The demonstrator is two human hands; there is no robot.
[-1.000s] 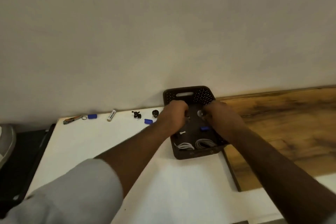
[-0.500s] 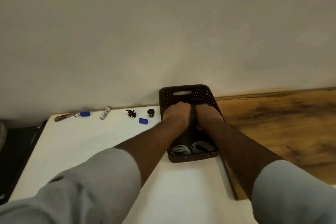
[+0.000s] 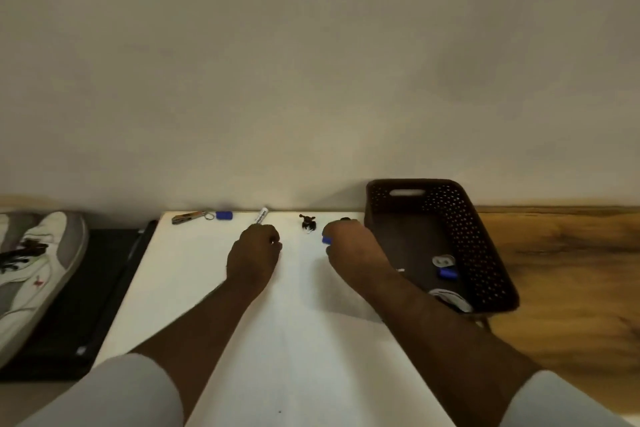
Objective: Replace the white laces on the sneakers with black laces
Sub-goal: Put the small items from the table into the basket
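both hands curl over the white table (image 3: 284,340), the left hand (image 3: 254,253) with no visible hold, the right hand (image 3: 349,243) on a small blue piece (image 3: 326,240), while the sneaker (image 3: 33,274) lies far left, nearer the left hand, its long axis running near to far.

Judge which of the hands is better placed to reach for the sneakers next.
Left, probably. The left hand lies nearer the sneakers at the far left; the right hand sits beside the basket, touching a small blue piece.
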